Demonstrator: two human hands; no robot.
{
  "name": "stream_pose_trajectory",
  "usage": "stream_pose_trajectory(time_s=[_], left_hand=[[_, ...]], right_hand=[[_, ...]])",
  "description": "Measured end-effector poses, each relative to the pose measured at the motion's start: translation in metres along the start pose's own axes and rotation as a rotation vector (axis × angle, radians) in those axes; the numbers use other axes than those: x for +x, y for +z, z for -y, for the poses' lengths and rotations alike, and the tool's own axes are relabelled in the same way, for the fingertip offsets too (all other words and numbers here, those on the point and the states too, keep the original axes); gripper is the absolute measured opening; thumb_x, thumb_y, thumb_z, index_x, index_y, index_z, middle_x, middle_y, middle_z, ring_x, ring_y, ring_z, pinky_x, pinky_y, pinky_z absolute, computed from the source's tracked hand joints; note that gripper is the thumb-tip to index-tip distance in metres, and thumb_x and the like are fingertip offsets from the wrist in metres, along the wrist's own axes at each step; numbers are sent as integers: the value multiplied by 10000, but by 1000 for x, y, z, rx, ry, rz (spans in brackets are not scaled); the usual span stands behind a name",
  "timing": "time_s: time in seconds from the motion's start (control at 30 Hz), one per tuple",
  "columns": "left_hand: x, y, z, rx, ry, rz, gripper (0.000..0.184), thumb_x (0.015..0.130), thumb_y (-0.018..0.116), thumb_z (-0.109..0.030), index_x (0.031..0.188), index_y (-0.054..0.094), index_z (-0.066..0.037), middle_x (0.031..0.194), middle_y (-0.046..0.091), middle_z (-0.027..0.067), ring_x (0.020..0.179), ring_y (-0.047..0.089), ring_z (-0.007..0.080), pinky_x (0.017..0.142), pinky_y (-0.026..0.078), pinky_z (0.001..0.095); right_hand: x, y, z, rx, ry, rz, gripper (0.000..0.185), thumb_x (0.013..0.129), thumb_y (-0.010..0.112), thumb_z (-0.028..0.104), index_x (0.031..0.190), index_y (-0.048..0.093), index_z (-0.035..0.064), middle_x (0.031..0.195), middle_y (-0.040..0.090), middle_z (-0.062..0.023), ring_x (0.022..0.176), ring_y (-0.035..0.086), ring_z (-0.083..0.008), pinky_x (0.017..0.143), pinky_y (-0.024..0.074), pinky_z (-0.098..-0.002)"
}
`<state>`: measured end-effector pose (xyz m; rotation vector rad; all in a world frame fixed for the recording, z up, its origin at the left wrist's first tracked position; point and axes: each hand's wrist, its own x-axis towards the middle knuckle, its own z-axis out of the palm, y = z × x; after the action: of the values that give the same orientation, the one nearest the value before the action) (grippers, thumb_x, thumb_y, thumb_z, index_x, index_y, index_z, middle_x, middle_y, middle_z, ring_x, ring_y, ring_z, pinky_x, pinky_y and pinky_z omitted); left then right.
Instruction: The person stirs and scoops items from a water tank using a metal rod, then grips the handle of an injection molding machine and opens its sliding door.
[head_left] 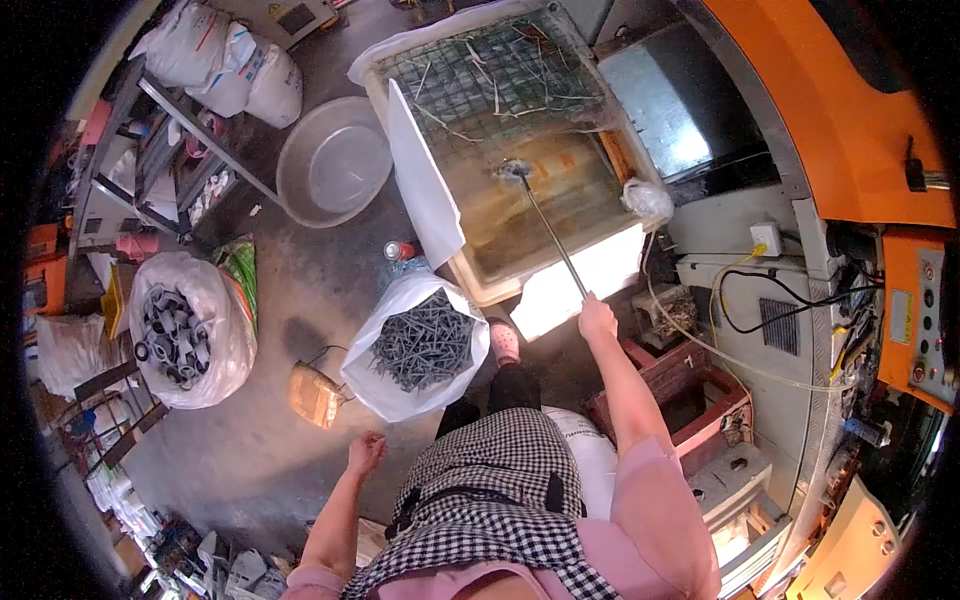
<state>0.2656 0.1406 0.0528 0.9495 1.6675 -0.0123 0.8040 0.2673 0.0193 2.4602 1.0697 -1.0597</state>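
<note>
My right hand [598, 317] is closed around the end of a long thin metal rod [555, 238]. The rod slants away from me into a large tub [480, 290] of brownish water, where its small head is partly hidden by the water and glare. My left hand [367, 453] hangs at my side with its fingers curled in; nothing shows in it. Nearest to that hand are a white bag [385, 385] full of grey nail-like plastic pieces [425, 345] and a small brown wooden-looking stool [314, 394].
A green mesh [490, 80] with pale strands covers the tub's far part. Left of it stand a round basin [345, 165], a red can [397, 250] and a bag of grey rings [175, 335]. An orange machine [810, 90], a hose and cables [755, 325] run along the right.
</note>
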Motion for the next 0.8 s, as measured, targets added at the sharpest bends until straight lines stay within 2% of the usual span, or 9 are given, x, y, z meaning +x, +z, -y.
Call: stream_pose_trajectory(time_s=[0.07,0.17,0.23,0.4,0.47,0.53,0.67,0.73,0.8], left_hand=[[1,0,4,-15,-7,-13,135,776,524,-102,847,550,9,634,573,60,555,548,121,514,447,246],[2,-2,13,77,92,-18,137,774,533,-114,829,555,9,619,571,58,548,546,119,506,443,242],[-5,3,-1,30,-71,-35,146,770,539,-122,828,564,9,618,575,57,545,547,113,508,440,238],[-5,13,10,54,-37,-45,157,765,541,-119,852,574,7,625,585,53,544,551,107,512,441,237],[0,16,8,32,-58,-41,165,763,539,-118,867,576,6,627,589,52,546,552,107,514,442,238],[-11,18,-19,215,-54,-31,179,758,551,-131,877,580,-1,624,592,53,551,557,110,523,446,239],[-2,23,17,163,-24,-5,199,754,560,-150,891,581,-8,633,597,56,563,564,114,534,451,241],[-4,26,19,77,-95,-30,200,753,559,-151,892,579,-9,643,599,59,574,568,115,544,456,240],[-2,26,18,145,-88,-28,196,755,555,-143,894,577,-7,647,599,61,577,569,115,546,458,240]], right_hand=[[11,-2,11,-2,-16,-12,328,879,318,249,1169,392,114,973,555,-167,909,541,-308,768,437,-416],[28,0,26,-4,-42,-37,319,877,322,241,1148,408,97,956,562,-168,897,548,-308,762,441,-416],[40,4,35,10,-33,-46,297,876,325,242,1105,427,83,947,567,-165,887,554,-306,759,443,-417],[68,14,57,97,-49,-77,257,864,358,239,1051,441,84,925,565,-182,887,549,-329,749,440,-444],[84,17,69,97,-37,-92,278,860,363,261,1044,457,74,936,570,-168,882,555,-319,758,441,-415],[94,18,79,147,-43,-98,277,859,365,266,1042,459,80,941,567,-174,887,550,-326,760,437,-418],[118,17,102,244,-39,-119,276,856,367,279,1049,459,104,976,552,-182,914,531,-339,769,424,-436],[133,18,111,279,-52,-129,276,857,363,280,1051,467,115,993,545,-182,928,523,-339,778,418,-437],[148,22,119,312,-62,-142,276,857,359,280,1053,475,125,1009,539,-181,942,515,-338,787,412,-437]])
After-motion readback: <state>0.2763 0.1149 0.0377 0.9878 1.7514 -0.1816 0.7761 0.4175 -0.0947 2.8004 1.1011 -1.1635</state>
